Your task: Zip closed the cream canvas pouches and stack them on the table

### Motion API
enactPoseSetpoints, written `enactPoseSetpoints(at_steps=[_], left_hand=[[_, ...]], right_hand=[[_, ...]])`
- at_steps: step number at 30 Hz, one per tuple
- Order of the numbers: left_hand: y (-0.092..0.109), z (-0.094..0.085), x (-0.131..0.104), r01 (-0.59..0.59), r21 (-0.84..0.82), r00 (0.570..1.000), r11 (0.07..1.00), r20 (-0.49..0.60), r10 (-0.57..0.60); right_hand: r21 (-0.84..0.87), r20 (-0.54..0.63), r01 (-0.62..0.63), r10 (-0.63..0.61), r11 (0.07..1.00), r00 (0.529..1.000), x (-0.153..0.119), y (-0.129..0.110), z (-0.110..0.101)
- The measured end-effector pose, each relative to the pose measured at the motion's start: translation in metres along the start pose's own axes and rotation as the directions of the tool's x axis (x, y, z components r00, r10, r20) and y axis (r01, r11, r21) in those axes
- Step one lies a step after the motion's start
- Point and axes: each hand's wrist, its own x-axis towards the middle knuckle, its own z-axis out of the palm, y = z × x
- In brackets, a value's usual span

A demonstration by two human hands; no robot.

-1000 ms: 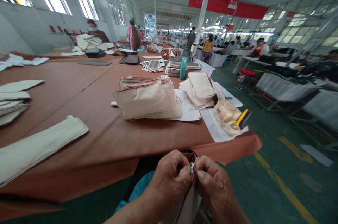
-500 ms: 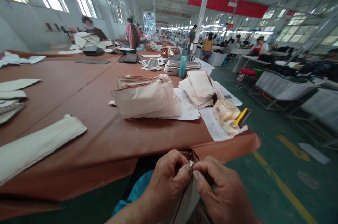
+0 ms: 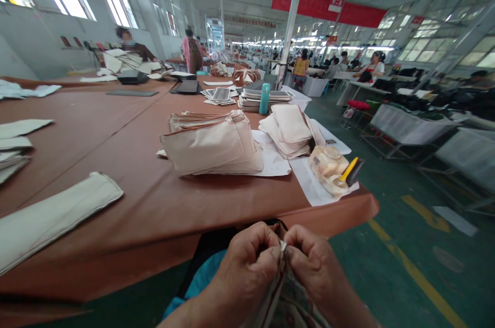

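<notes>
Both hands are clamped on one cream fabric piece with a brown edge: the left hand and the right hand each pinch its upper end between thumb and bent forefinger, the fingertips nearly meeting at a small whitish tip. The piece hangs below the hands, just in front of the near edge of a table, at the bottom centre of the view; its lower part is partly hidden by the hands. Largest of the surroundings is that table, covered in smooth reddish-brown sheeting. On its left side lies a long, flat cream panel, cut off by the view's edge. Beyond the hands, near the middle, a broad stack of cream pieces leans in overlapping layers. To its right is a smaller cream stack. Nearer the table's right corner, a stained, translucent plastic container sits on white paper. Behind the stacks a slim teal bottle stands upright. Smallest is a yellow handle, slanting up from the container.
</notes>
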Motion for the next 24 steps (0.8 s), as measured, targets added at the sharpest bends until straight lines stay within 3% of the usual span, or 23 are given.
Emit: enactPoseSetpoints(at_steps=[2, 5, 11, 14, 20, 22, 24], left_hand=[[-0.004, -0.002, 0.001, 0.077, -0.166, 0.997, 0.983, 0.042, -0.071], [-0.009, -0.003, 0.003, 0.148, -0.276, 0.988, 0.950, 0.084, -0.130], [-0.014, -0.002, 0.005, 0.090, -0.179, 0.995, 0.980, 0.056, -0.081], [-0.012, -0.001, 0.005, 0.055, -0.116, 0.998, 0.992, 0.040, -0.051], [-0.006, -0.001, 0.002, 0.011, 0.041, 1.000, 0.999, 0.025, -0.012], [-0.008, 0.000, 0.002, 0.009, 0.003, 0.999, 1.000, 0.054, -0.009], [-0.011, 0.001, 0.004, 0.033, -0.119, 0.994, 0.992, 0.109, -0.020]], right_hand=[[0.119, -0.048, -0.037, 0.043, 0.992, 0.998, -0.001, 0.003, -0.002], [0.038, -0.141, 0.071, -0.065, 0.997, 0.988, -0.005, 0.000, -0.008], [-0.290, 0.008, 0.290, -0.301, 0.912, 0.954, -0.005, -0.013, -0.012], [-0.344, 0.016, 0.339, -0.356, 0.876, 0.934, -0.003, -0.014, -0.012], [-0.223, -0.034, 0.165, -0.177, 0.961, 0.984, -0.003, -0.020, -0.011], [-0.124, -0.046, 0.075, -0.081, 0.989, 0.996, -0.001, -0.017, -0.009], [0.103, 0.030, -0.065, 0.062, 0.993, 0.998, 0.001, -0.012, -0.007]])
